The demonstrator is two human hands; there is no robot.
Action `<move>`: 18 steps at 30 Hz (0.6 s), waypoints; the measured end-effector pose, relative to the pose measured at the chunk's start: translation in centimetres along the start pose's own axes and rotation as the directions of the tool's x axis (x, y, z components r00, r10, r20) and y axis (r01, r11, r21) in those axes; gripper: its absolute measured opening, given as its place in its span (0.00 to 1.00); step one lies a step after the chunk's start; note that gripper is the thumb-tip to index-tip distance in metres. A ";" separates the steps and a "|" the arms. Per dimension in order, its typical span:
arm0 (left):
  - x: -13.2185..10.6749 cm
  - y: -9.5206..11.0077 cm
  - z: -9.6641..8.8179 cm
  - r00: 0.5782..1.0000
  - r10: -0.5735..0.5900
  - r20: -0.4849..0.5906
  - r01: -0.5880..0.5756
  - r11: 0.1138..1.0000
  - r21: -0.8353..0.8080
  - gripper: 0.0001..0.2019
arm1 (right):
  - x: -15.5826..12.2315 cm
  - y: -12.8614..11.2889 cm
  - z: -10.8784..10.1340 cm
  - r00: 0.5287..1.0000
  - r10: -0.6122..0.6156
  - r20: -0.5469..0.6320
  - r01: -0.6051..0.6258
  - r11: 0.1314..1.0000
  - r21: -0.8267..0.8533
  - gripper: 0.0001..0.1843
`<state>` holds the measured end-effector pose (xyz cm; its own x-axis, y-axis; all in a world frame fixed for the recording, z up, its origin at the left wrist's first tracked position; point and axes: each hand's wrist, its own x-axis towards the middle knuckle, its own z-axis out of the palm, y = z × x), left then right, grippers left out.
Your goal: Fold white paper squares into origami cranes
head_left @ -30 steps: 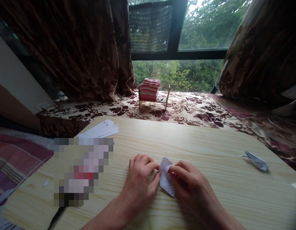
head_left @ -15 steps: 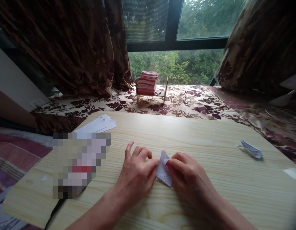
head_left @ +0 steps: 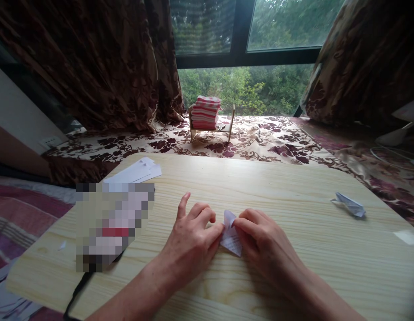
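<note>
Taking the small folded paper between our hands as the clock's centre, we are finding a white scrap far out at nine o'clock on the wooden table, with a pixelated object lying nearer in along that same line. At ten o'clock some white paper strips are overlapping loosely, well apart from our fingers.

Close in at nine o'clock, our left hand is pinching the paper's left edge between thumb and forefinger, its little finger pointing upward. The paper itself is showing faint print on its lower part, with one tip pointing to twelve and a corner to five. We are judging this piece to be partway along: creasing is already giving it a narrow, pointed shape, but its upper part is bowing, so some flattening is remaining.

Close in at three o'clock, our right hand is pinching the right side; its fingers are covering the contact, so we are only probably seeing a flap held there. Between two and three, a creased paper piece is resting untouched, looking further along than ours. Farther out at three, a pale flat piece is lying near the table's edge.
</note>
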<state>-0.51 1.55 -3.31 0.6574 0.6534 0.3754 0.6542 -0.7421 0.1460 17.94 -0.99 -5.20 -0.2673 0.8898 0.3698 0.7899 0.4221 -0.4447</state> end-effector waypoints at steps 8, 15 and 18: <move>0.0 -0.2 -0.3 0.996 -0.016 0.085 0.020 0.999 -0.047 0.10 | 0.2 -0.2 -0.6 0.999 -0.005 0.036 0.005 1.000 0.001 0.10; 0.0 -0.3 -0.2 0.997 -0.015 0.080 0.017 0.999 -0.028 0.10 | 0.2 -0.1 -1.8 0.975 -0.139 0.174 0.165 0.975 -0.148 0.11; 0.0 -0.3 -0.2 0.995 -0.023 0.099 0.025 1.000 -0.014 0.11 | 0.1 -0.1 -2.0 0.962 -0.176 0.210 0.220 0.954 -0.205 0.10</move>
<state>-0.79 1.74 -3.18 0.6758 0.6819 0.2797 0.6648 -0.7278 0.1682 18.88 -1.31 -3.50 -0.5121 0.8176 0.2632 0.8079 0.5626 -0.1756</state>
